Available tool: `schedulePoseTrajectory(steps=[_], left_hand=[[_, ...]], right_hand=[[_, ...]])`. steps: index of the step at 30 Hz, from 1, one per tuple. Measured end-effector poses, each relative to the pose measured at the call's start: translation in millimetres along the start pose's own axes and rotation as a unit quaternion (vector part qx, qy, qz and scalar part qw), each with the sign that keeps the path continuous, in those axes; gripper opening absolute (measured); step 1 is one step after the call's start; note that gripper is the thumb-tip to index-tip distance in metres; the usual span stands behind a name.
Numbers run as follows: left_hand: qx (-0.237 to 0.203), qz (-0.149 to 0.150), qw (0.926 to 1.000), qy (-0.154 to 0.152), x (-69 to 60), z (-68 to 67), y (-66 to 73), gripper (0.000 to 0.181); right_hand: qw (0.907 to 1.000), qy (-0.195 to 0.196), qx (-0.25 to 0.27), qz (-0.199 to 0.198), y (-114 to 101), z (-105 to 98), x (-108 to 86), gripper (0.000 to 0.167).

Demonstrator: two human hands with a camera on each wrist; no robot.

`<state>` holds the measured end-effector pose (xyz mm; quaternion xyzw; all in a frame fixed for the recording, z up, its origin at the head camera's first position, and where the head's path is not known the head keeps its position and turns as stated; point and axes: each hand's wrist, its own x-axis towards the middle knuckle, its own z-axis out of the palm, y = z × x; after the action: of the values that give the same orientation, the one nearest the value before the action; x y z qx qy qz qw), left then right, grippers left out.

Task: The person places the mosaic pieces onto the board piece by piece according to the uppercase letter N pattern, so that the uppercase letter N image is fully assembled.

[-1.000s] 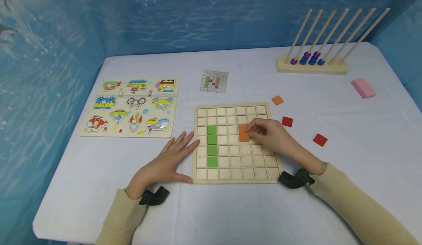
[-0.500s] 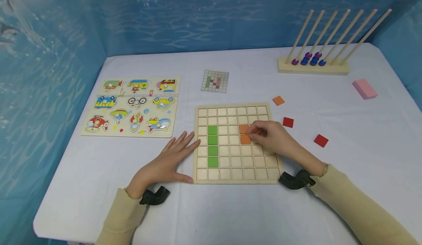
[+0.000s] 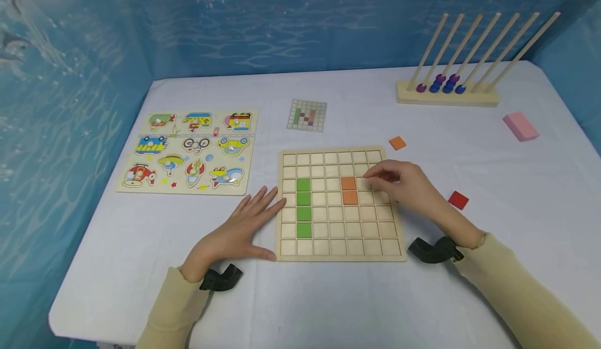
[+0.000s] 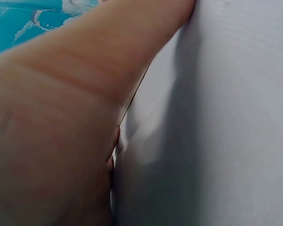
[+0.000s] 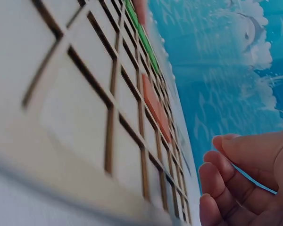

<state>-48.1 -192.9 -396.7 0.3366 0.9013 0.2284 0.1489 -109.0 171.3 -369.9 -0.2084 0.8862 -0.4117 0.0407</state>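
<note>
In the head view a wooden grid board (image 3: 340,258) lies on the table. One column on its left holds several green tiles (image 3: 304,214). Two orange tiles (image 3: 349,197) sit one above the other in cells right of centre. My left hand (image 3: 244,229) lies flat with fingers spread, a fingertip and the thumb touching the board's left edge. Over the board's right edge hovers my right hand (image 3: 413,184), just right of the orange tiles. The right wrist view shows its fingers loosely curled, thumb near the index finger, nothing between them.
A loose orange tile (image 3: 397,143) and a red tile (image 3: 458,200) lie right of the board. Behind it is a pattern card (image 3: 307,115). A vehicle peg puzzle (image 3: 188,153) lies left; a bead rack (image 3: 447,96) and pink block (image 3: 520,126) stand back right.
My right hand has let go of the lower orange tile, now seated in its cell, and moved up and right. It now covers one red tile's spot. The left hand stays put.
</note>
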Motion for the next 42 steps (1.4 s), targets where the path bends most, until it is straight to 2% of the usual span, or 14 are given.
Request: schedulePoseTrajectory(steps=[4,10,13,17,20,30,42], left_hand=[[0.001,-0.001,1.0000,-0.004,0.4,0.3,0.0,0.108],[0.001,-0.001,1.0000,0.001,0.2,0.2,0.8,0.109],[-0.001,-0.003,1.0000,0.002,0.6,0.6,0.9,0.109],[-0.004,-0.007,1.0000,0.001,0.8,1.0,0.9,0.109],[-0.004,-0.002,1.0000,0.005,0.5,1.0,0.9,0.109],[-0.005,-0.003,1.0000,0.001,0.5,-1.3,2.9,0.109],[-0.001,-0.001,1.0000,0.001,0.0,0.9,-0.2,0.108]], right_hand=[[0.9997,0.022,-0.008,0.011,13,-19,-10.1,0.011],[0.9943,0.060,-0.048,0.075,47,-41,-27.5,0.015],[0.9936,0.048,-0.057,0.085,53,-47,-34.0,0.017],[0.9974,0.009,-0.048,0.053,51,-47,-38.4,0.020],[0.9978,-0.006,-0.059,0.030,50,-44,-40.1,0.023],[0.9967,-0.020,-0.076,-0.018,55,-36,-42.6,0.034],[0.9965,-0.011,-0.077,-0.030,56,-32,-42.9,0.031]])
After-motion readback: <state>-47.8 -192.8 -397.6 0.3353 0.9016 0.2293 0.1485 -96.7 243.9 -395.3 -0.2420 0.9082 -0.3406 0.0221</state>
